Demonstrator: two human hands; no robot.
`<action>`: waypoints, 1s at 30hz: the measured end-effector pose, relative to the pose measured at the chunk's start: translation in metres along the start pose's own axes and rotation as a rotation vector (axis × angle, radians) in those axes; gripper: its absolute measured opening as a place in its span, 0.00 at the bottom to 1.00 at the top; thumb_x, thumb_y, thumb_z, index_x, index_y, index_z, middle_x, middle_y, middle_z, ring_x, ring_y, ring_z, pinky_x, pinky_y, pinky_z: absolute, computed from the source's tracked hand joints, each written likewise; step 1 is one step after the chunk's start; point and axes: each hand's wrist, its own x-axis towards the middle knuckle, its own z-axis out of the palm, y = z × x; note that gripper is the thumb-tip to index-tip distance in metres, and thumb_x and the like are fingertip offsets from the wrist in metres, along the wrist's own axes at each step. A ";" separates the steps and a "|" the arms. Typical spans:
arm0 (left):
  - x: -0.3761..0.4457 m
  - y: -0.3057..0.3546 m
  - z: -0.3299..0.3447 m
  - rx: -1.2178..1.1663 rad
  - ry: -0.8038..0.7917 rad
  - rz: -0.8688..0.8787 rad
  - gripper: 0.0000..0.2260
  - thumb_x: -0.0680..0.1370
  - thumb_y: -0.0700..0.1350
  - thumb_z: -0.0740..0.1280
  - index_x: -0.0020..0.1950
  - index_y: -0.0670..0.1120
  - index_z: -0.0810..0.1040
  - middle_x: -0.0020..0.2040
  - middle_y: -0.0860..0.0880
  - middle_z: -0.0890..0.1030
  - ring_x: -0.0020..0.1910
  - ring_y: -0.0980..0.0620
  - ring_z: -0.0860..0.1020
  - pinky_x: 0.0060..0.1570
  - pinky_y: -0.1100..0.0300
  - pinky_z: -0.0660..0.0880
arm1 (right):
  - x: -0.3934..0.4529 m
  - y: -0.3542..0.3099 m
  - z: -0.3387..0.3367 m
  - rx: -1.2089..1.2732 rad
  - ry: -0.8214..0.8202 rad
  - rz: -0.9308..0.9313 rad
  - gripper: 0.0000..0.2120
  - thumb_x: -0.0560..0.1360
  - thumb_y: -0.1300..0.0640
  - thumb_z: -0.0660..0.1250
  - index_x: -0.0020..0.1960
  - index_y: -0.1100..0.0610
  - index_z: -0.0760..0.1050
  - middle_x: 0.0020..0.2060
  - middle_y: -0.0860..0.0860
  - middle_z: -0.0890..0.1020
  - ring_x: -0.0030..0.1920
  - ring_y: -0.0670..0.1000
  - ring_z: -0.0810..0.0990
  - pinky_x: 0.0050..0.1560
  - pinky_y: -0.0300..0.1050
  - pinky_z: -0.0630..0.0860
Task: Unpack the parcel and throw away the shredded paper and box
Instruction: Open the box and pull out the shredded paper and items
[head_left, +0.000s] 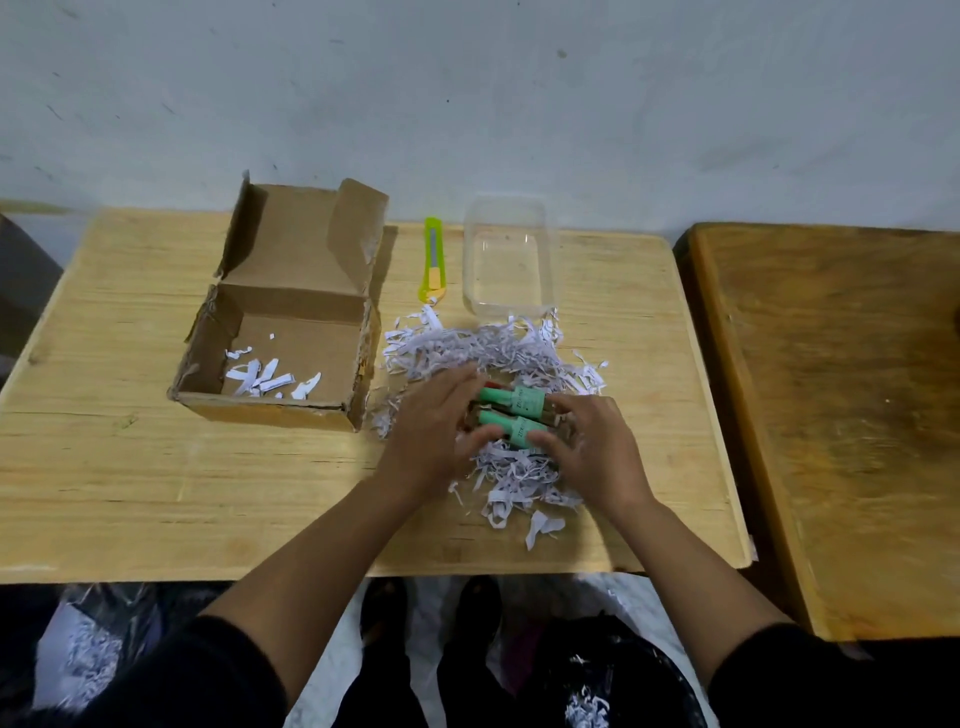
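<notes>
An open cardboard box stands on the light wooden table, flaps up, with a few white paper strips left inside. To its right lies a heap of shredded paper. On the heap rest two green-labelled bottles, side by side. My left hand grips their left ends and my right hand grips their right ends, so both hands are closed around the pair.
A green and yellow utility knife and a clear plastic container lie behind the heap. A darker wooden table stands at the right. Below the table edge sit bags with shredded paper, one black bag near my feet.
</notes>
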 end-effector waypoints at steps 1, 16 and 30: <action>-0.003 0.000 0.006 -0.001 -0.081 -0.022 0.35 0.71 0.64 0.57 0.70 0.42 0.67 0.71 0.43 0.68 0.70 0.45 0.66 0.65 0.46 0.65 | -0.004 -0.001 0.003 0.005 -0.020 -0.003 0.28 0.68 0.44 0.72 0.63 0.56 0.73 0.54 0.53 0.79 0.55 0.52 0.73 0.50 0.41 0.67; -0.003 -0.001 0.006 -0.113 -0.043 -0.070 0.45 0.68 0.71 0.56 0.75 0.42 0.55 0.76 0.44 0.58 0.74 0.51 0.54 0.71 0.58 0.52 | -0.011 0.004 0.006 0.002 0.002 -0.011 0.41 0.67 0.32 0.61 0.72 0.53 0.60 0.64 0.53 0.72 0.65 0.53 0.68 0.62 0.53 0.68; 0.001 -0.008 0.014 0.072 -0.244 -0.238 0.50 0.69 0.63 0.68 0.76 0.49 0.38 0.78 0.50 0.46 0.76 0.51 0.44 0.73 0.50 0.49 | 0.015 0.004 -0.002 -0.087 -0.016 -0.051 0.25 0.73 0.39 0.62 0.64 0.51 0.72 0.57 0.51 0.77 0.61 0.53 0.70 0.53 0.46 0.61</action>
